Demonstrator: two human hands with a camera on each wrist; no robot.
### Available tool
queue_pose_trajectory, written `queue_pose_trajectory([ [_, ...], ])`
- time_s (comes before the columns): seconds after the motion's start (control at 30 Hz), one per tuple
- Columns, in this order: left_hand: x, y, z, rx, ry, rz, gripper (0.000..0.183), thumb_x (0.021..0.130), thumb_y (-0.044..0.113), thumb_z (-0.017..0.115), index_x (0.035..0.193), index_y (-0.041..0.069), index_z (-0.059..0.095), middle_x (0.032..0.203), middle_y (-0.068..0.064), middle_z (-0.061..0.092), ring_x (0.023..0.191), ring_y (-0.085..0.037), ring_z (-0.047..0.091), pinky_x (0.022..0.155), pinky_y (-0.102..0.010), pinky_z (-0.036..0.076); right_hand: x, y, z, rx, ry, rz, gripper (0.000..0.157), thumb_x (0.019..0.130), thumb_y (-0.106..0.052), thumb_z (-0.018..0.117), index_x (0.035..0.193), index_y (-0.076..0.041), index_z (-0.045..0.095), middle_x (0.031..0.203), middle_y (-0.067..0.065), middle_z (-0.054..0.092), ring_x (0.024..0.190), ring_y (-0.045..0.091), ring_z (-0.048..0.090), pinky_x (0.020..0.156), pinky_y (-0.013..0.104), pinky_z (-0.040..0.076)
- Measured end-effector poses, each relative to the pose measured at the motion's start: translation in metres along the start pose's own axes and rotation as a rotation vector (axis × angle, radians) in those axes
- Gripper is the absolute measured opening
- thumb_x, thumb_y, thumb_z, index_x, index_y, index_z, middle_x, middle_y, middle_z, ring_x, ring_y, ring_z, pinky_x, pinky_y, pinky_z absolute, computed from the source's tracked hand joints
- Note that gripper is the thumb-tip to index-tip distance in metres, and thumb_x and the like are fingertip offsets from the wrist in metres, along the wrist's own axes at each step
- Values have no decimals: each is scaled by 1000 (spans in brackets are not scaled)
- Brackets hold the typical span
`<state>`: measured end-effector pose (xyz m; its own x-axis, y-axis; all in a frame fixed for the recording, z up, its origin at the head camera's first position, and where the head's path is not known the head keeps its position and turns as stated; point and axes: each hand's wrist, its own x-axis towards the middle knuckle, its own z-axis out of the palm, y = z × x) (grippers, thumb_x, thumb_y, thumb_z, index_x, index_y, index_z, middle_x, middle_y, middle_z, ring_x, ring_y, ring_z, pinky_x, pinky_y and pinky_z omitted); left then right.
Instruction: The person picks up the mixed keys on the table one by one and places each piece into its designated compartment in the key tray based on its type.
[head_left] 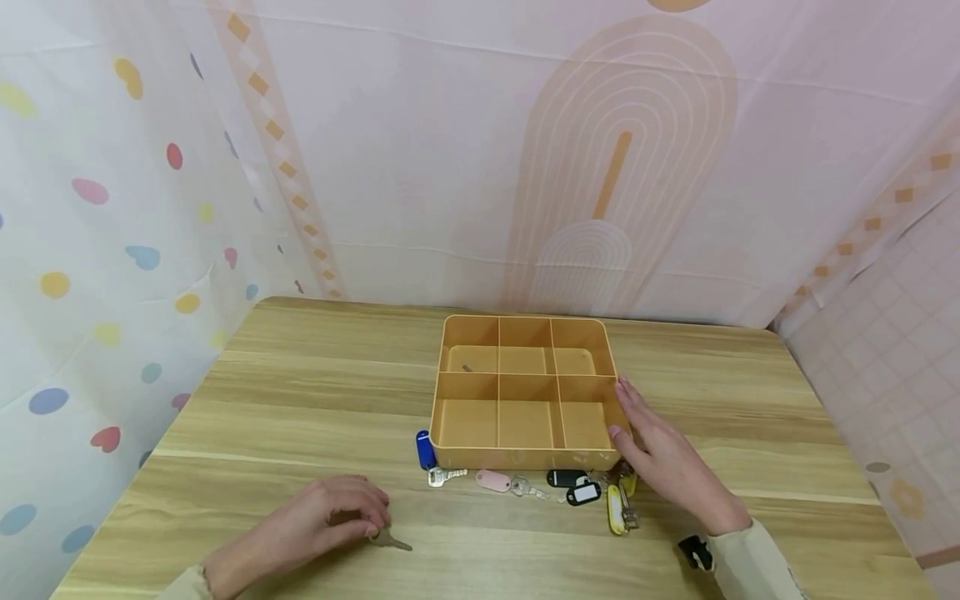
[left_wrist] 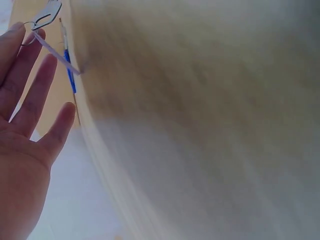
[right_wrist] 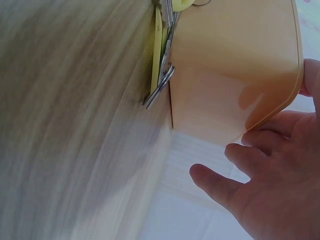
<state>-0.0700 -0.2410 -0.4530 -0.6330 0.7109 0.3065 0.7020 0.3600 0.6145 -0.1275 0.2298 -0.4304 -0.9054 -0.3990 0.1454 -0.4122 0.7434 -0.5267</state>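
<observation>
Thumb and fingertips of my left hand (head_left: 318, 523) pinch a key (head_left: 392, 541) by its ring, low over the table's front. From that ring hangs a pale lilac tag (left_wrist: 57, 54) in the left wrist view. My right hand (head_left: 670, 454) grips the rim of the tan compartment box (head_left: 495, 458) at its right side, thumb over the wall and the other fingers along the outside. Close against the box's front lie a blue-tagged key (head_left: 425, 450), a pink-tagged key (head_left: 492, 480), black key tags (head_left: 583, 494) and yellow-tagged keys (head_left: 617, 510).
A small dark piece (head_left: 467, 368) lies in the box's back left compartment. Beside the right sleeve is a black clip-like object (head_left: 696, 552). The wooden table (head_left: 315, 400) meets patterned cloth (head_left: 420, 167) behind and at both sides.
</observation>
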Motion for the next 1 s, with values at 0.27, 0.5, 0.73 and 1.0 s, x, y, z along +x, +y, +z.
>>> queue_pose_trajectory([
  [0.27,7,4,0,-51,60,37,20,87,7,70,102,20,71,104,3,70,100,-16,65,91,-25,50,-1,0,0,22,-11,14,63,104,-34,42,153,-2,18,161,4,5,145,27,15,112,52,22],
  [0.5,11,9,-1,-41,86,-20,18,88,10,70,102,21,71,106,4,70,103,-15,64,90,-27,51,-1,0,0,25,-7,15,62,104,-31,44,153,-2,18,161,4,5,145,27,15,112,52,22],
  [0.73,19,15,-1,-59,143,-11,21,85,7,72,100,20,72,104,3,71,101,-16,65,89,-26,51,-1,0,0,15,-4,20,63,104,-33,43,153,-3,18,161,4,6,144,27,16,112,52,23],
  [1.0,29,24,-3,-87,204,-43,21,83,4,73,97,20,72,104,6,71,101,-14,66,88,-25,52,0,-1,0,9,2,12,63,104,-32,44,153,-2,19,160,5,7,144,27,17,112,52,24],
])
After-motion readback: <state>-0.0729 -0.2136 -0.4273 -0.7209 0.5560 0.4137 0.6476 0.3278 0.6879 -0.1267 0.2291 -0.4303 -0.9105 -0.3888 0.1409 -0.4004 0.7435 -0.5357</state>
